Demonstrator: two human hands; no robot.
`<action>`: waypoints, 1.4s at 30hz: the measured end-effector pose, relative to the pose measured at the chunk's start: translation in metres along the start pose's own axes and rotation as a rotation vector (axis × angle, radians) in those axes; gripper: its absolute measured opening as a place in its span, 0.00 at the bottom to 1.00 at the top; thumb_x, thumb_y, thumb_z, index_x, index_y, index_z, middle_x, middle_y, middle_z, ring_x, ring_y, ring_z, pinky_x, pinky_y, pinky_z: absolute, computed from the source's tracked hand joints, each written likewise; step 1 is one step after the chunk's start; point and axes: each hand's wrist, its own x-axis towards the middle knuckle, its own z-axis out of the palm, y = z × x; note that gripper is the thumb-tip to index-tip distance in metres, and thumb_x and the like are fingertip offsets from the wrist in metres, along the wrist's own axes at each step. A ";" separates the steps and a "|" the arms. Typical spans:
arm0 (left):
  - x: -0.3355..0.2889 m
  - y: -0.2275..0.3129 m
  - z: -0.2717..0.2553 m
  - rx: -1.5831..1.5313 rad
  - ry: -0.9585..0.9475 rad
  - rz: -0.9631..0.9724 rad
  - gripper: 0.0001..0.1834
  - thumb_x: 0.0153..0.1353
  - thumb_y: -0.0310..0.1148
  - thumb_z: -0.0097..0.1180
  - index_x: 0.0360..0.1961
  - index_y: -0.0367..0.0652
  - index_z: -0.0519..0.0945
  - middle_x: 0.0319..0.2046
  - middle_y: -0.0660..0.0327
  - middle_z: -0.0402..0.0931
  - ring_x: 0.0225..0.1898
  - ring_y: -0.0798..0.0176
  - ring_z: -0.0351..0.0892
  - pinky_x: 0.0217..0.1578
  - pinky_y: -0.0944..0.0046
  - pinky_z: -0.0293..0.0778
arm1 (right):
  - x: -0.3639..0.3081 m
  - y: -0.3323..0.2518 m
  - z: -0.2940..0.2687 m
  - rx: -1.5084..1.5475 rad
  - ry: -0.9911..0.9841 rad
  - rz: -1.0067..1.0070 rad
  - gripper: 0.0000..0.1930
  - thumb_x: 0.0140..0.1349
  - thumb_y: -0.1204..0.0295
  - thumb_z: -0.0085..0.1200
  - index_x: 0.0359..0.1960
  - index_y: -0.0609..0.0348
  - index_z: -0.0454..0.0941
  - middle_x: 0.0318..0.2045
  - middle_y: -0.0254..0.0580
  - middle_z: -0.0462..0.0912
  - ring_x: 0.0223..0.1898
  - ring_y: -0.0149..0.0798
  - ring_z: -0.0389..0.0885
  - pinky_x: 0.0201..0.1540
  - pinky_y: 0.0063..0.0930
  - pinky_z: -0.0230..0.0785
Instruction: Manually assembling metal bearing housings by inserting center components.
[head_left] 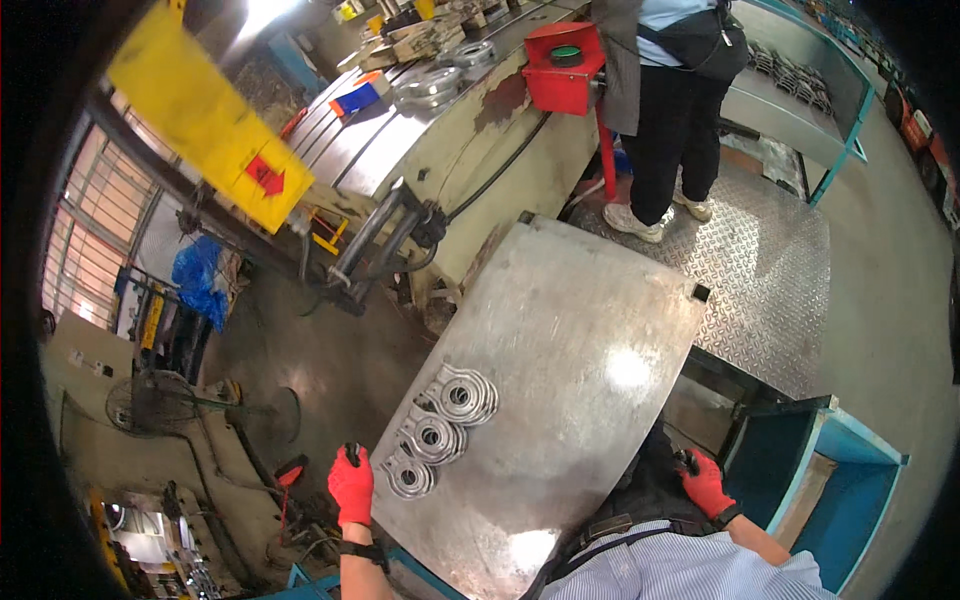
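At counter's [580, 330] left edge, left hand [351, 487] in red glove, fingers curled together around a dark handle [352, 455], just beside three round metal castings [437, 432] lying in a row. Right hand [705, 482], gloved, clenched on another dark grip [686, 461] at right edge.

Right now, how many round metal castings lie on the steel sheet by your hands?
3, in a diagonal row: one by the left hand, one in the middle, one farthest up.

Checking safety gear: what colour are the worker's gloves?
Red, on left hand and right hand; head view.
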 end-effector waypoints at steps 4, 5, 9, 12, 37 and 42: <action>0.040 0.100 -0.084 -0.278 0.158 0.231 0.21 0.57 0.41 0.59 0.47 0.37 0.76 0.37 0.45 0.79 0.40 0.41 0.78 0.38 0.53 0.74 | 0.035 0.017 -0.005 0.109 0.028 -0.026 0.20 0.50 0.69 0.61 0.46 0.57 0.75 0.39 0.54 0.80 0.43 0.53 0.78 0.47 0.40 0.69; 0.054 0.127 -0.101 -0.351 0.153 0.263 0.20 0.57 0.40 0.59 0.46 0.37 0.77 0.37 0.45 0.79 0.39 0.43 0.79 0.38 0.55 0.74 | 0.044 0.019 -0.009 0.146 0.030 -0.024 0.19 0.50 0.72 0.60 0.45 0.58 0.75 0.38 0.54 0.80 0.42 0.52 0.79 0.45 0.37 0.70; 0.108 0.252 -0.154 -0.581 0.240 0.395 0.18 0.59 0.37 0.57 0.46 0.37 0.77 0.36 0.48 0.80 0.39 0.57 0.81 0.40 0.62 0.72 | 0.072 0.027 -0.036 0.149 0.140 -0.046 0.17 0.50 0.75 0.59 0.44 0.59 0.76 0.36 0.54 0.81 0.40 0.50 0.81 0.44 0.34 0.71; 0.168 0.328 -0.172 -0.627 0.284 0.545 0.17 0.60 0.37 0.55 0.45 0.36 0.77 0.35 0.52 0.80 0.38 0.61 0.80 0.40 0.64 0.72 | 0.092 0.037 -0.063 0.230 0.137 -0.009 0.18 0.50 0.76 0.59 0.45 0.59 0.76 0.36 0.54 0.81 0.40 0.50 0.81 0.44 0.34 0.71; 0.350 0.516 -0.152 0.191 0.094 0.440 0.46 0.27 0.51 0.73 0.50 0.38 0.74 0.60 0.42 0.59 0.65 0.42 0.51 0.63 0.51 0.52 | 0.108 0.064 -0.161 0.113 0.197 0.394 0.20 0.54 0.59 0.53 0.48 0.53 0.75 0.41 0.53 0.80 0.45 0.55 0.77 0.47 0.44 0.68; 0.315 0.500 -0.148 0.104 0.190 0.537 0.32 0.32 0.36 0.64 0.45 0.36 0.76 0.58 0.43 0.60 0.64 0.41 0.53 0.63 0.52 0.54 | 0.107 0.071 -0.152 0.133 0.151 0.352 0.21 0.54 0.59 0.54 0.48 0.53 0.74 0.41 0.53 0.80 0.45 0.55 0.77 0.47 0.43 0.69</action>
